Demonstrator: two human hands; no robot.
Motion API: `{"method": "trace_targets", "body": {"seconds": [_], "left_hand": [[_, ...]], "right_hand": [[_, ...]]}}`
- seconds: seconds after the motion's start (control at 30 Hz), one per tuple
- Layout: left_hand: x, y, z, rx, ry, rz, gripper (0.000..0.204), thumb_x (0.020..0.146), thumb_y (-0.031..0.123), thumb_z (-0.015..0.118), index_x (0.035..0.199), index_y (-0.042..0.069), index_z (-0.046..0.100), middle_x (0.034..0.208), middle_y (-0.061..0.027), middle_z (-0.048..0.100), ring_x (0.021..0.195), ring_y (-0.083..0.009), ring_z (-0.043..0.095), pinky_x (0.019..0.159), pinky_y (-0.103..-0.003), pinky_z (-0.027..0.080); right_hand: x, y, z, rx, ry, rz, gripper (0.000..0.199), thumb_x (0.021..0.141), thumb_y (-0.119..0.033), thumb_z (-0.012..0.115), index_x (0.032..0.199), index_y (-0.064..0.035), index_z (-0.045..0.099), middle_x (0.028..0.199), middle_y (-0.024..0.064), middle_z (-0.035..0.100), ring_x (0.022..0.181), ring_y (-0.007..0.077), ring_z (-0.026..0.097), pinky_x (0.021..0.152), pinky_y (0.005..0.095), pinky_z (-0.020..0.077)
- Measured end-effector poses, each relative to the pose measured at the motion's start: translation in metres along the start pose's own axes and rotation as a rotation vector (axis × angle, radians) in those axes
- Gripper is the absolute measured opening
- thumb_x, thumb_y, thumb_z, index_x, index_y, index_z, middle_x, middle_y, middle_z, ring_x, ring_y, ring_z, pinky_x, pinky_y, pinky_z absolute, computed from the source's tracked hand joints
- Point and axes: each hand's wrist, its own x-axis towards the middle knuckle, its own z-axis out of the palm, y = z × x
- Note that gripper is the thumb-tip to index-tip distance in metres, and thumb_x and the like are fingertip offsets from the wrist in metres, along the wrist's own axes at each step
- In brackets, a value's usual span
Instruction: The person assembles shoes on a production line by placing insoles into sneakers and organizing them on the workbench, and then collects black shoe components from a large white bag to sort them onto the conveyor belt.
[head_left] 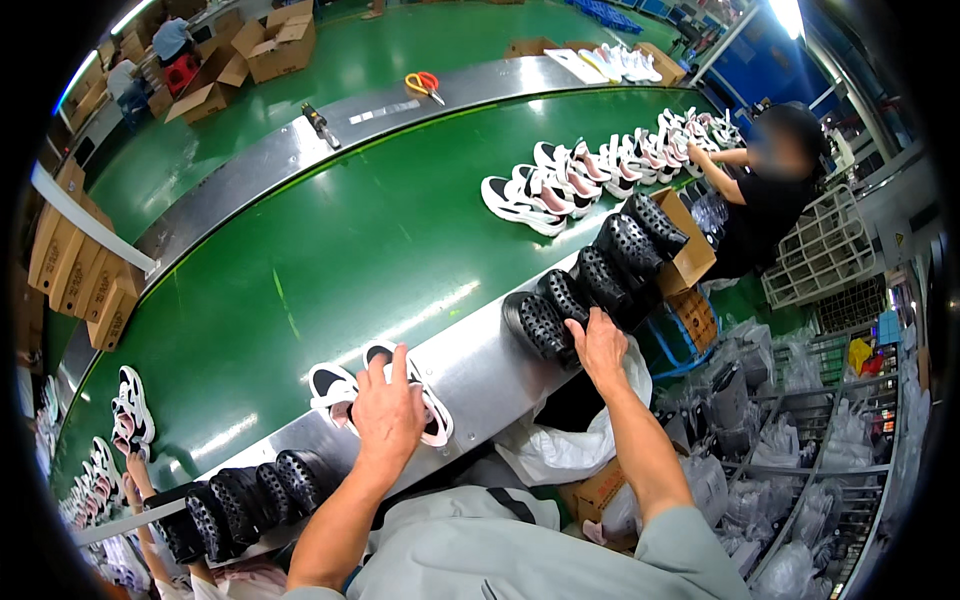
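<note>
My left hand (388,412) is closed over a pair of white-and-black sneakers with pinkish insides, at the near edge of the green conveyor belt. One sneaker (326,385) shows on the hand's left, the other sneaker (437,418) on its right; the hand covers their middle. My right hand (603,352) has thumb and fingers at the near end of a black, dimpled shoe last (563,294). That last stands in a row on the metal ledge (470,372), beside another black last (535,322). The fingertips are partly hidden.
More black lasts (240,500) line the ledge at the left. White sneakers (540,195) crowd the belt (330,240) at far right, where a co-worker (775,190) reaches in. Another person's hand (137,468) touches a sneaker at left. A rack of plastic-wrapped items (790,450) stands right.
</note>
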Motion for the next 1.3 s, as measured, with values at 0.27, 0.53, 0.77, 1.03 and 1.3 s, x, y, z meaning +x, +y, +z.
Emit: {"method": "trace_targets", "body": {"seconds": [0.27, 0.53, 0.77, 1.03, 1.3], "left_hand": [[0.054, 0.111, 0.087, -0.161, -0.164, 0.660, 0.059, 0.082, 0.029, 0.076, 0.131, 0.005, 0.056, 0.139, -0.0185, 0.050, 0.131, -0.0382, 0.046, 0.103, -0.046, 0.042], [0.073, 0.118, 0.117, -0.149, -0.145, 0.684, 0.028, 0.083, 0.015, 0.062, 0.110, 0.007, 0.063, 0.115, -0.0091, 0.059, 0.113, -0.0267, 0.055, 0.086, -0.040, 0.044], [0.087, 0.134, 0.109, -0.064, -0.380, 0.702, 0.029, 0.081, 0.012, 0.061, 0.109, 0.004, 0.066, 0.103, -0.0084, 0.057, 0.102, -0.0268, 0.056, 0.083, -0.037, 0.047], [0.078, 0.147, 0.112, -0.133, -0.345, 0.518, 0.039, 0.078, 0.006, 0.062, 0.117, 0.002, 0.064, 0.109, -0.0118, 0.058, 0.104, -0.0293, 0.056, 0.087, -0.037, 0.049], [0.100, 0.137, 0.113, -0.290, -0.226, 0.511, 0.040, 0.080, 0.018, 0.075, 0.116, 0.004, 0.064, 0.118, -0.0149, 0.059, 0.111, -0.0331, 0.054, 0.091, -0.042, 0.047]], "right_hand": [[-0.005, -0.003, -0.015, 0.017, 0.025, -0.088, 0.043, 0.092, -0.045, 0.067, 0.097, -0.0033, 0.057, 0.090, 0.0173, 0.067, 0.077, 0.0401, 0.069, 0.063, 0.0503, 0.0550], [-0.005, 0.011, -0.023, 0.192, 0.065, -0.184, 0.045, 0.090, -0.037, 0.072, 0.108, 0.0026, 0.061, 0.087, 0.0187, 0.065, 0.075, 0.0387, 0.068, 0.061, 0.0443, 0.0554], [-0.005, 0.009, -0.042, 0.381, 0.083, -0.188, 0.045, 0.089, -0.030, 0.075, 0.114, 0.0050, 0.060, 0.093, 0.0203, 0.066, 0.077, 0.0384, 0.068, 0.064, 0.0429, 0.0546], [-0.025, 0.026, -0.063, 1.004, 0.123, 0.270, 0.038, 0.099, -0.024, 0.067, 0.125, 0.0015, 0.057, 0.085, 0.0028, 0.062, 0.066, 0.0073, 0.055, 0.059, 0.0222, 0.0458], [-0.035, 0.055, -0.106, 1.227, 0.197, 0.295, 0.031, 0.103, -0.030, 0.060, 0.113, -0.0010, 0.056, 0.079, -0.0002, 0.055, 0.062, 0.0066, 0.046, 0.057, 0.0218, 0.0393]]}}
